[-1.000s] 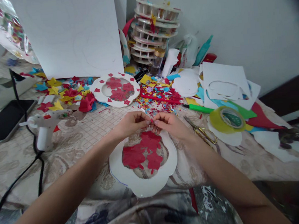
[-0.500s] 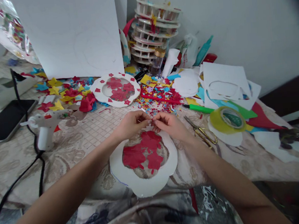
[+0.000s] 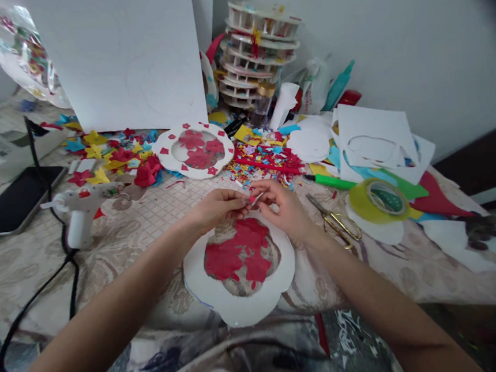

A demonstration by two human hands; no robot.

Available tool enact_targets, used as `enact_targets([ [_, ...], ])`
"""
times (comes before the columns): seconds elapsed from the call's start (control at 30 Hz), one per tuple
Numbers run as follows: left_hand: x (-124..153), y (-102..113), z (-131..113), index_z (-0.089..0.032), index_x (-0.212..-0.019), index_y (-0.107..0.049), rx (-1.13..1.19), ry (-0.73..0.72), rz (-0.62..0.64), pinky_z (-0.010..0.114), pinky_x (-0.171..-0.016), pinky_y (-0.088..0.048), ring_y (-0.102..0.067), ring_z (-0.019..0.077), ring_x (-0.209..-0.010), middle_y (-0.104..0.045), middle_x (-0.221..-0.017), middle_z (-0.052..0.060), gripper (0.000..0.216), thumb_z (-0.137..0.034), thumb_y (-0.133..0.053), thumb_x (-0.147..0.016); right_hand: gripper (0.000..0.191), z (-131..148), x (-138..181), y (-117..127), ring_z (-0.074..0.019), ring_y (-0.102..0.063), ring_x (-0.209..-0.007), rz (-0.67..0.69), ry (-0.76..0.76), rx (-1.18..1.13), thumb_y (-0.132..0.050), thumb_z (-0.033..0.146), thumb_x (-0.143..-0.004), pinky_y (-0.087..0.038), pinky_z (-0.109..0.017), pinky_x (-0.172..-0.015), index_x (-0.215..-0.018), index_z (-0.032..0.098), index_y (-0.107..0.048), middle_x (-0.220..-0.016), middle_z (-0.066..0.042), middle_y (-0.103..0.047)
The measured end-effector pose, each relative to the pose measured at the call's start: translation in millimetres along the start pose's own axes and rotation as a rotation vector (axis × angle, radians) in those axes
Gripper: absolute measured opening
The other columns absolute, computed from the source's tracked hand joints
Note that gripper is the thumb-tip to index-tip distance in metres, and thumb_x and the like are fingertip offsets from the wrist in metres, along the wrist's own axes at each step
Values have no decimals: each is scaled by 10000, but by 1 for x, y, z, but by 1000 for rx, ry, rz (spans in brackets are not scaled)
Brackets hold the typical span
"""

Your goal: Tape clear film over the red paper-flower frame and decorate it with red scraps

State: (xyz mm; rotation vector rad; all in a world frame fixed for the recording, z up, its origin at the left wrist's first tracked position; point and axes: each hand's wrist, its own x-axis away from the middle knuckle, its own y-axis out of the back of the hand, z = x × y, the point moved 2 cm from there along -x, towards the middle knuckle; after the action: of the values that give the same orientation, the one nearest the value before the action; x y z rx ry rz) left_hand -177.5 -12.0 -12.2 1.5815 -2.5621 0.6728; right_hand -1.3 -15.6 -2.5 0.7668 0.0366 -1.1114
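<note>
My left hand (image 3: 217, 207) and my right hand (image 3: 281, 205) meet above the far rim of a white scalloped paper frame (image 3: 240, 299). Both pinch a tiny red paper piece (image 3: 252, 198) between their fingertips. Red flower cut-outs (image 3: 240, 251) fill the round window of the frame. A second white frame (image 3: 194, 150), dotted with small red pieces and holding red flowers, lies farther back on the patterned cloth.
A white glue gun (image 3: 80, 205) with a black cord stands at left, beside a dark tablet (image 3: 15, 200). Gold-handled scissors (image 3: 335, 219), a yellow tape roll (image 3: 377, 198) and a green marker (image 3: 328, 182) lie at right. Coloured paper scraps (image 3: 263, 156), a white board (image 3: 124, 58) and stacked white trays (image 3: 258, 52) fill the back.
My right hand has lifted a little and its fingers have spread, still pinching the small red piece with my left hand. The view has shifted slightly.
</note>
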Motion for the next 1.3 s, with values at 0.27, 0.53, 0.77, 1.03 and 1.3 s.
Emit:
enact_targets([
  [0.27, 4, -1, -4, -85, -726, -691, 118, 129, 32, 175, -598, -503, -623, 70, -588, -698, -695, 46, 81, -147, -742, -716, 244, 6, 4, 5, -189, -616, -980, 2, 261, 259, -471, 171, -907, -499, -371, -900, -1061, 260, -638, -1031, -51, -665],
  [0.53, 37, -9, -1, -88, -760, -688, 214, 152, 57, 167, -606, -523, -640, 71, -602, -707, -725, 50, 40, -111, -716, -744, 254, 15, 9, 5, -179, -644, -921, 66, 331, 170, -471, 177, -911, -533, -348, -830, -1040, 272, -668, -983, -50, -689],
  [0.77, 57, -16, 9, -99, -770, -666, 273, 145, 56, 170, -612, -509, -623, 71, -609, -676, -722, 37, 121, -193, -734, -738, 201, 33, 10, -4, -179, -661, -870, 62, 318, 91, -518, 210, -900, -538, -332, -792, -991, 261, -689, -921, -49, -707],
  [1.03, 145, 42, -22, -165, -982, -615, -731, -332, -729, 291, -777, -510, -614, 147, -813, -656, -931, 51, 258, -358, -624, -810, 179, 31, 54, 32, -190, -651, -811, -97, -3, 34, -548, 222, -885, -541, -358, -737, -996, 253, -684, -898, -53, -688],
  [1.3, 177, 121, -16, -130, -1310, -424, -1165, -393, -1413, 356, -822, -529, -582, 245, -1015, -464, -1319, 157, 792, -324, -751, -615, 188, 21, 112, 34, -185, -643, -850, -216, -53, 278, -550, 178, -873, -533, -354, -760, -969, 266, -685, -917, -37, -695],
])
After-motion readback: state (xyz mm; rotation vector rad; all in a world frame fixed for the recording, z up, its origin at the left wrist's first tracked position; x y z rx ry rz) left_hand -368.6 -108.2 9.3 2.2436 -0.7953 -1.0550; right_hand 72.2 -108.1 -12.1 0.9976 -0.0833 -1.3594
